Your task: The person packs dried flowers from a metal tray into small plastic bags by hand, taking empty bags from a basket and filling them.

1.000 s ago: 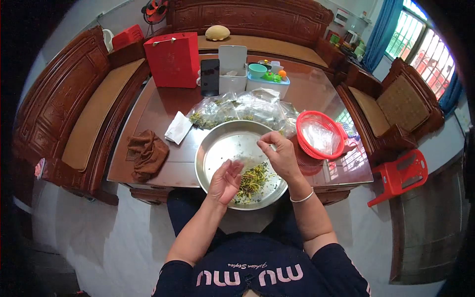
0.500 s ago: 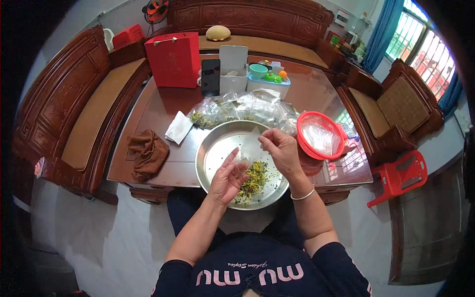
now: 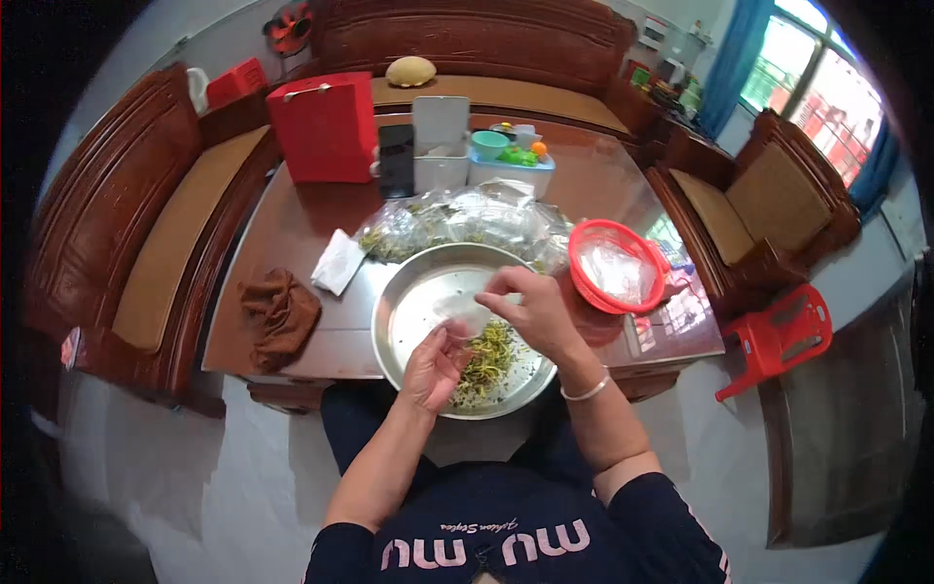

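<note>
Over a round metal pan (image 3: 394,292), both hands are at a small clear plastic bag (image 3: 465,313). My right hand (image 3: 530,310) pinches the bag's upper edge between thumb and fingertips. Lower down on the left, my left hand (image 3: 435,368) has its fingers curled at the bag's other side, palm turned up. Loose yellow-green dried plant pieces (image 3: 489,358) lie in the pan below, with small dark bits scattered around them. Several filled clear bags (image 3: 467,219) are heaped behind the pan. To the right, a red plastic basket (image 3: 581,255) holds more clear bags.
A white tissue (image 3: 338,261) and a brown cloth (image 3: 279,316) lie on the table's left. Farther back stand a red gift bag (image 3: 323,131), a phone (image 3: 396,161), an open white box (image 3: 441,173) and a tub (image 3: 511,177). A red stool (image 3: 778,336) stands at right.
My right hand has come down and left, and my left hand has closed in on the bag. The view has shifted slightly.
</note>
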`<state>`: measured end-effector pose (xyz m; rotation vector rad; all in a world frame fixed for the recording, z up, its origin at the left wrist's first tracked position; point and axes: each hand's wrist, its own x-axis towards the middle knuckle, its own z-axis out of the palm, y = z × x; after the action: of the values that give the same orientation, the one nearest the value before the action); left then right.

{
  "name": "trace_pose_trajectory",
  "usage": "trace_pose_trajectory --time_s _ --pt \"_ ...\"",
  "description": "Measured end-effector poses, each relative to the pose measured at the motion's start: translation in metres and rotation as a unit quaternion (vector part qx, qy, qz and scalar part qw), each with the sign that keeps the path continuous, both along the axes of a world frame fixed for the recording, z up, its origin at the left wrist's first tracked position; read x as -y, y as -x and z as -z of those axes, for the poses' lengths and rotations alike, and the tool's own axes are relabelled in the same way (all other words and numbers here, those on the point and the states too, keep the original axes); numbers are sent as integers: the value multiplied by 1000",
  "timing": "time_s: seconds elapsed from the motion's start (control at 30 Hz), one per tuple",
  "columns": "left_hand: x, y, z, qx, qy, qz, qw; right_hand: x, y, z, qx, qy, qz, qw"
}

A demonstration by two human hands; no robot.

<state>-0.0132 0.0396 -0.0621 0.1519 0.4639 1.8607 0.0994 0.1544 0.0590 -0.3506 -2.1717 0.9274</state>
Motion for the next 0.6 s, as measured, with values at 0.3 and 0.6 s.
trace_pose_trajectory --time_s 0.3,0.6 --pt "11 0 -21 -70 67 21 995 -27 -32 10 -71 269 89 956" --pt "34 36 -19 -154 93 -99 979 -172 -145 48 -163 231 348 894"
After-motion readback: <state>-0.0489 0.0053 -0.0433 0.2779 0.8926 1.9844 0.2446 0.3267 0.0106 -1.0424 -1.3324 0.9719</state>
